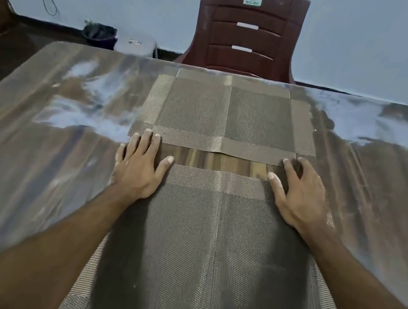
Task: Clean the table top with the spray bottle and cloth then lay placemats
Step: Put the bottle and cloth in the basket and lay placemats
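Two woven brown placemats lie on the glossy wood-grain table top (32, 165). The far placemat (227, 115) lies flat by the table's far edge, in front of the chair. The near placemat (210, 250) runs from the middle of the table toward me. My left hand (138, 164) lies flat with spread fingers on the near mat's far left corner, fingertips reaching the far mat's near edge. My right hand (296, 195) presses flat on the near mat's far right corner, its fingertips touching the far mat's corner. A strip of bare table shows between the mats. No spray bottle or cloth is in view.
A dark red plastic chair (246, 31) stands behind the table's far edge against the pale wall. On the floor at back left sit a dark bin (100, 32) and a grey lidded container (136, 44). Wooden furniture shows at the far left.
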`<state>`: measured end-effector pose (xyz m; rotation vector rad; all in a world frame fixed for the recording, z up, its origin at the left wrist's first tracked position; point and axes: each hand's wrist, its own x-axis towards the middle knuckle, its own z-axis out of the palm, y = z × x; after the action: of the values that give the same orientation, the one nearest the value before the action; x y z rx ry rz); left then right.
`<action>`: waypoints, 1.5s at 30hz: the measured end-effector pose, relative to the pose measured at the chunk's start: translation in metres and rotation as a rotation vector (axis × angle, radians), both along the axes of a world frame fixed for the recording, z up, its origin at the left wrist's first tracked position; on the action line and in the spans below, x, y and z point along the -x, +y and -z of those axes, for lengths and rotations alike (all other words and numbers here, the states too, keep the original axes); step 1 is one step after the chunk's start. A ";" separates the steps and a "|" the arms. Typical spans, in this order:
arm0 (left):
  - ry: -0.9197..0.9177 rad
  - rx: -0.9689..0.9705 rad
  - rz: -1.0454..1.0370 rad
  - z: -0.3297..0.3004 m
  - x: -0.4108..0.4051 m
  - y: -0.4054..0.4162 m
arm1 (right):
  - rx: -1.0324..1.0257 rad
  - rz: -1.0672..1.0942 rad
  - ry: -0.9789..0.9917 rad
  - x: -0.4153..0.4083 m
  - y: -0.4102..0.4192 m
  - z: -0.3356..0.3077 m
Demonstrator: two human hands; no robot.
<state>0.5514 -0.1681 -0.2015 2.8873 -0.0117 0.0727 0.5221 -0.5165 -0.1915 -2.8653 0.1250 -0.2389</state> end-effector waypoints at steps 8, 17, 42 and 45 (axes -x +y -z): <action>-0.173 0.042 -0.001 0.003 0.006 -0.003 | -0.016 0.022 -0.107 0.002 0.002 0.007; -0.150 0.002 -0.023 0.001 0.007 -0.005 | 0.003 0.051 -0.135 0.002 0.002 0.008; -0.165 -0.006 -0.049 -0.001 0.007 -0.006 | 0.074 0.162 0.021 0.005 0.004 0.004; -0.165 -0.007 -0.062 -0.001 0.008 -0.006 | 0.074 0.160 0.028 0.004 0.004 0.005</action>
<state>0.5436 -0.1742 -0.2000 2.8804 0.0474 0.3220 0.5176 -0.5127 -0.1961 -2.9353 0.3588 -0.2393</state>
